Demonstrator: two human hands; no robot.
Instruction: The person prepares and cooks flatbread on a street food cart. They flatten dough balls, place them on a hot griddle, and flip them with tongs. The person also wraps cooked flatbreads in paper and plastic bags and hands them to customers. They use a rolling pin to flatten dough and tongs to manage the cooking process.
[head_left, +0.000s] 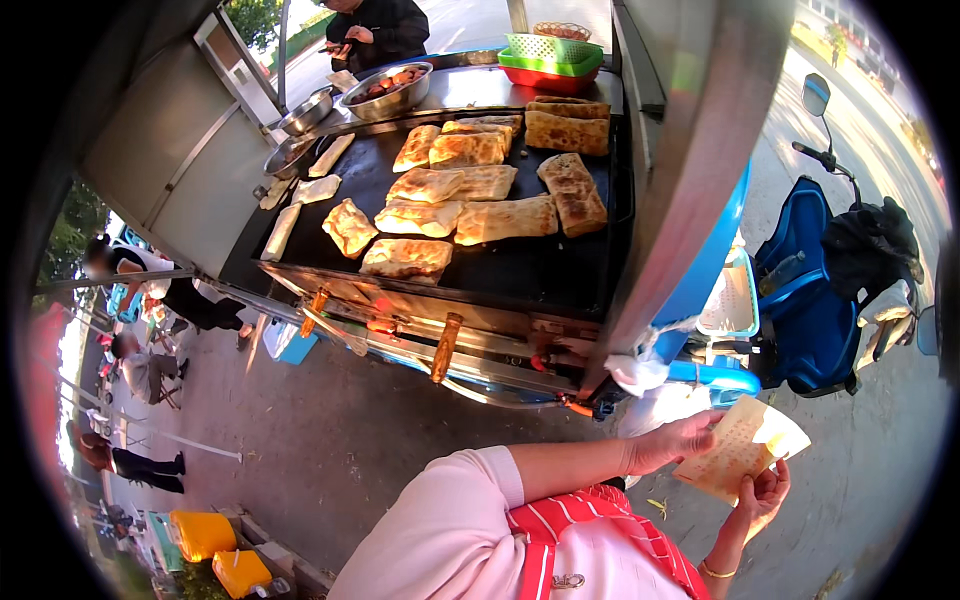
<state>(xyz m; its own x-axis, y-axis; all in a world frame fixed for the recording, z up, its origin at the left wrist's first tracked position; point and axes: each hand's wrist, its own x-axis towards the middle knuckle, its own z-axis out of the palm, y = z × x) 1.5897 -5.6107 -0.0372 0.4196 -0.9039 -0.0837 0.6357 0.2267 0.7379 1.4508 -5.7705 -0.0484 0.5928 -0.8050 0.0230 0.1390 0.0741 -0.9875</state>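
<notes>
Between my two hands is a yellowish printed paper bag (724, 446), held off to the right of the griddle, one side of it bright in the sun. My left hand (679, 444) grips its near-left edge with the thumb lying along the paper. The fingertips of my right hand (763, 491) pinch the lower right edge; a gold bracelet circles that wrist. In front of me is a black flat griddle (517, 266) carrying several browned, stuffed flatbreads (506, 220). Paler strips of dough (282, 232) lie along its left side.
Behind the griddle stand a steel bowl of brown food (388, 90) and stacked plastic baskets (551, 61). A metal post (697, 165) rises at the right, with a blue scooter (806, 300) beyond. Wooden handles (447, 347) jut from the griddle's front. A person (379, 34) stands across the stall.
</notes>
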